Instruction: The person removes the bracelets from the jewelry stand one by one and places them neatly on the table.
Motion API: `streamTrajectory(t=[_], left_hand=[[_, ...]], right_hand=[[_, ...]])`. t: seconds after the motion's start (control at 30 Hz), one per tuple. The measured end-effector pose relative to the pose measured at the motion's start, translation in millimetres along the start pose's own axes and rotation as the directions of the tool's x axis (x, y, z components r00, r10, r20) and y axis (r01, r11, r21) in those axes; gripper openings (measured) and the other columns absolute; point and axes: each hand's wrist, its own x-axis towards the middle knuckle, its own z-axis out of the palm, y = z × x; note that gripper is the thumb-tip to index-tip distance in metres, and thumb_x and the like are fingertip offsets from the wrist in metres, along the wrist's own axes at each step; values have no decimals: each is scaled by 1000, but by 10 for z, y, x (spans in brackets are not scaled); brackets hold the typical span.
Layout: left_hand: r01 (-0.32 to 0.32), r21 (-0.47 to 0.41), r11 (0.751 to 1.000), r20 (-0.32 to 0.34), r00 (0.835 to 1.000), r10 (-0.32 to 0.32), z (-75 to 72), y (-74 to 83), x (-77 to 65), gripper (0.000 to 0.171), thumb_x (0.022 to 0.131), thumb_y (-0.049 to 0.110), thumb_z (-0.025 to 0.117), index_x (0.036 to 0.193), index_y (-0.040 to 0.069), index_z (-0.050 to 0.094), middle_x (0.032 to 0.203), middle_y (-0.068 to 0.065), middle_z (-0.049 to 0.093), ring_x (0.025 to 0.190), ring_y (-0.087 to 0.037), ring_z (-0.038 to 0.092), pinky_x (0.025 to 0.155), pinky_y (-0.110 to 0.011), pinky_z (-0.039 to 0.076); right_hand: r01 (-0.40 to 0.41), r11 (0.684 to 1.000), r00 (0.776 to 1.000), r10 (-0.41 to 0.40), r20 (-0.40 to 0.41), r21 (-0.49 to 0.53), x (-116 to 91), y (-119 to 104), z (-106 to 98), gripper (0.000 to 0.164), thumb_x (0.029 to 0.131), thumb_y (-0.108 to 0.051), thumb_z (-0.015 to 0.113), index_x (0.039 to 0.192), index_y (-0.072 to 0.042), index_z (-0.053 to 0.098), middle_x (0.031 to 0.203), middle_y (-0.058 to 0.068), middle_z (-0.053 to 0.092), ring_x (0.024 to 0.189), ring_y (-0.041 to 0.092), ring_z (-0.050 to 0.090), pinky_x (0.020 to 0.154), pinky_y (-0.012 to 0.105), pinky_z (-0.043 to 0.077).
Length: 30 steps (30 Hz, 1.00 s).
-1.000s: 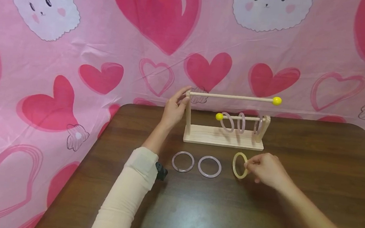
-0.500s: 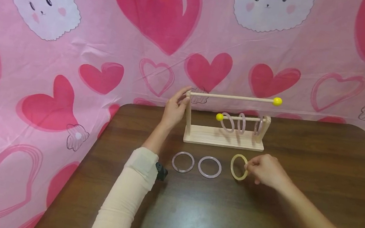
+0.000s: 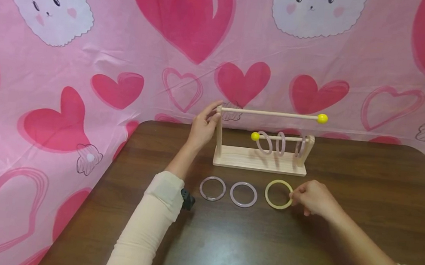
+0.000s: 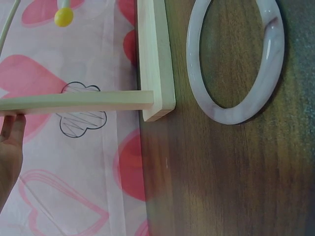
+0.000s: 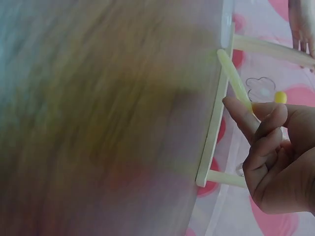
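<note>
My right hand (image 3: pixel 316 198) pinches the right edge of a yellow bangle (image 3: pixel 266 194) between thumb and finger. In the right wrist view that bangle (image 5: pixel 234 76) slants away from the fingertips. My left hand (image 3: pixel 202 127) holds the top of the left post of a wooden bangle stand (image 3: pixel 259 165), thumb on the near side. Three pale purple bangles, one of them the middle bangle (image 3: pixel 278 143), hang on the stand's lower bar. Nothing hangs on its upper bar (image 3: pixel 269 113).
Two pale purple bangles, a left bangle (image 3: pixel 201 187) and a right bangle (image 3: pixel 232 193), lie flat on the brown table (image 3: pixel 224 246) in front of the stand. Yellow balls cap both bars, including the upper ball (image 3: pixel 322 118). A pink patterned cloth (image 3: pixel 192 26) hangs behind.
The yellow bangle has turned from upright to nearly flat, and my right hand has shifted slightly to the right with it. My left hand has stayed at the post.
</note>
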Motion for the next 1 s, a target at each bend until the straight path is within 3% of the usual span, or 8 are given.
streamTrajectory(t=[0.13,0.4,0.63,1.0], left_hand=[[-6,-6,1000,-2,1000,6,16,-185,52,36,92,7,54,127,2,54,121,-22,57,111,-29,55,90,-33,48],[-19,6,1000,-17,1000,19,24,-244,57,35,92,10,55,127,5,55,118,-18,59,109,-22,56,88,-29,49],[-16,-4,1000,2,1000,16,-13,114,-39,34,91,0,53,125,-6,51,118,-27,55,110,-34,54,90,-35,48],[-5,11,1000,-2,1000,5,-20,178,-58,34,91,-1,52,125,-6,52,118,-27,56,110,-34,55,90,-34,48]], right_hand=[[-16,1000,1000,16,12,-18,32,49,-3,18,85,-13,57,75,-5,71,66,2,67,37,11,50,37,26,43],[-41,998,999,42,7,-49,89,84,2,16,82,-14,60,73,-7,72,61,-1,65,36,10,49,36,24,41],[-77,993,997,79,20,-91,102,56,29,16,79,-12,62,66,-8,70,59,-1,64,37,10,50,37,23,41],[-86,994,995,89,42,-61,174,100,33,18,78,-12,61,64,-6,69,57,0,64,39,8,48,37,22,43]])
